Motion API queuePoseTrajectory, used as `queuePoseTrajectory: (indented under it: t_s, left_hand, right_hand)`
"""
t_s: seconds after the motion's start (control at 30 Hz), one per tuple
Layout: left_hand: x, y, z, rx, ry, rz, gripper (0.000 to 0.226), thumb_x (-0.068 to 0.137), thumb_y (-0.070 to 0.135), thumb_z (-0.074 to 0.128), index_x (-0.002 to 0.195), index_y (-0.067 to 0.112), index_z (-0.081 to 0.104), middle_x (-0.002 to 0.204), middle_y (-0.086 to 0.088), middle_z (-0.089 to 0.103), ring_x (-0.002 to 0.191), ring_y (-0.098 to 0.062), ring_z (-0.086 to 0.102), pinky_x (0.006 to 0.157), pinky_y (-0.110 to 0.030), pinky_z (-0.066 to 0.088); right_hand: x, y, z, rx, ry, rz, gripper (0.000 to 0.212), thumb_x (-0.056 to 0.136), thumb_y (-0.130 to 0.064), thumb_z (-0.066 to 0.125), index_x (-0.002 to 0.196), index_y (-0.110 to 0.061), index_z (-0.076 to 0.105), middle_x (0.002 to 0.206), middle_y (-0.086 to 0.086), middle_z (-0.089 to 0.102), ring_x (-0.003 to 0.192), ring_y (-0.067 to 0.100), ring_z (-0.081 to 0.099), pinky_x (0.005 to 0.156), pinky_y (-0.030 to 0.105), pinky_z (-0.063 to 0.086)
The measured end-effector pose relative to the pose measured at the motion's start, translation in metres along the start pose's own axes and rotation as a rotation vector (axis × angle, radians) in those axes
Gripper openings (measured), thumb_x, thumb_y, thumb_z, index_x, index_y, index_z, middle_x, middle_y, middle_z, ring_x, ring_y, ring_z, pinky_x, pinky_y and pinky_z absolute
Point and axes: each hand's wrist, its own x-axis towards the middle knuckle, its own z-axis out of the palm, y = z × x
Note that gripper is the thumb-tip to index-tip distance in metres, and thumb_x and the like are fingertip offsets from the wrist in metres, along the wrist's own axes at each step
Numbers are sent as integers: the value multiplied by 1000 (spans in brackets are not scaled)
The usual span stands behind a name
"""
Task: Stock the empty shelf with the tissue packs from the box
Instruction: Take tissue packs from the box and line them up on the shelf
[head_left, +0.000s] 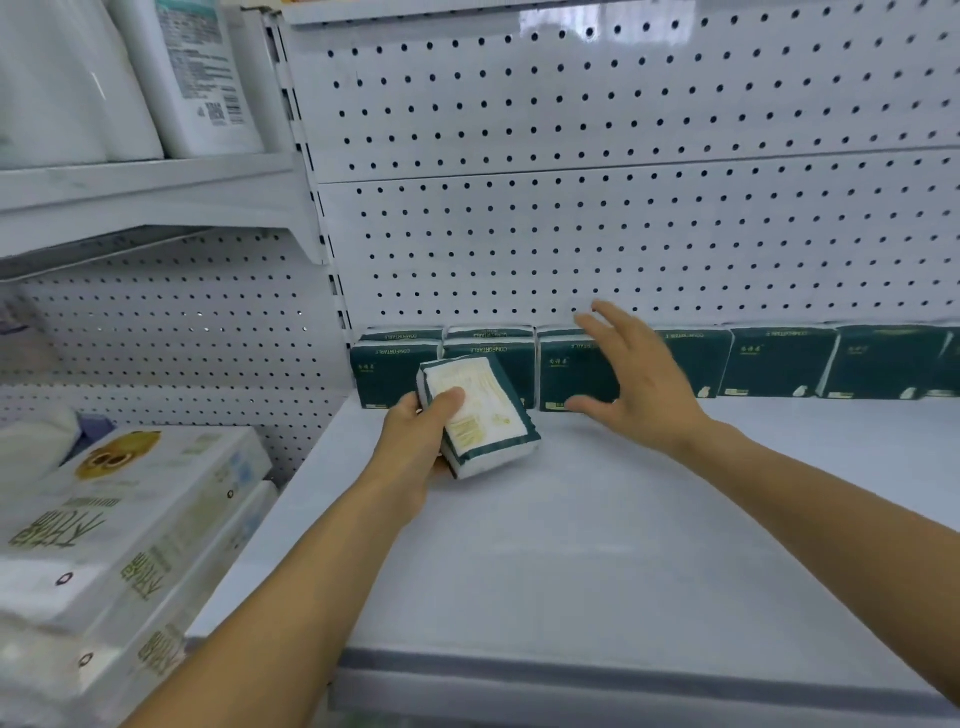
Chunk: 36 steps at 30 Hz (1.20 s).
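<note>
- My left hand (415, 431) is bare: no glove, ring or watch that I can see.
- My right hand (636, 379) is bare too, nothing on the wrist.
- Behind both hands, my forearms show no sleeves.

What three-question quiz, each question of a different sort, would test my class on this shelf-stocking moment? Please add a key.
1. True or false: the left hand grips a tissue pack.
2. Multiple choice: the row of green packs stands
A. along the shelf's front edge
B. against the pegboard back panel
C. on the floor
3. Fill in: the right hand is ____, its fingers spread in front of the row.

Key
1. True; its thumb lies across the pack's pale face, and the pack is tilted above the shelf.
2. B
3. open; whether it touches a pack cannot be told.
</note>
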Motion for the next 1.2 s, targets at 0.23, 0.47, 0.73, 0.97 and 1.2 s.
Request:
queuePoseTrajectory:
  t_s: [0.23,0.47,0.73,0.97,1.2]
  left_hand:
    - [-22,6,28,-141,-146,-50,25,99,26,54,118,10,63,105,-12,72,91,-25,69,77,-43,59]
    - [-27,3,20,111,-153,87,59,93,59,48,141,28,41,136,3,52,118,-19,55,93,-38,51]
    - [-40,6,31,41,-249,238,31,96,24,62,126,29,60,104,2,73,96,-18,71,73,-33,59]
    - [-39,-15,57,305,-289,329,19,91,15,67,107,22,60,103,-2,62,86,-13,70,77,-34,61]
    - [-16,-15,96,778,-401,655,34,90,35,67,122,32,53,123,16,55,114,2,50,96,-17,38]
  right_hand:
    - [-28,-69,-17,301,13,-186,61,76,-30,80,128,-22,49,136,0,49,123,17,47,89,35,52]
    - [-41,-71,-53,1112,64,605,18,93,-23,63,104,-8,65,98,6,73,92,23,69,80,38,59]
    - [-61,-65,-65,1199,-10,659,29,92,-25,64,116,-10,60,100,10,73,92,26,70,75,38,59]
    - [-77,-34,-68,993,-80,694,48,76,-12,81,117,-22,57,100,-4,74,90,15,70,61,21,52]
    - [-89,32,-76,714,-55,709,30,77,-15,80,104,-18,67,97,5,71,87,21,66,70,33,58]
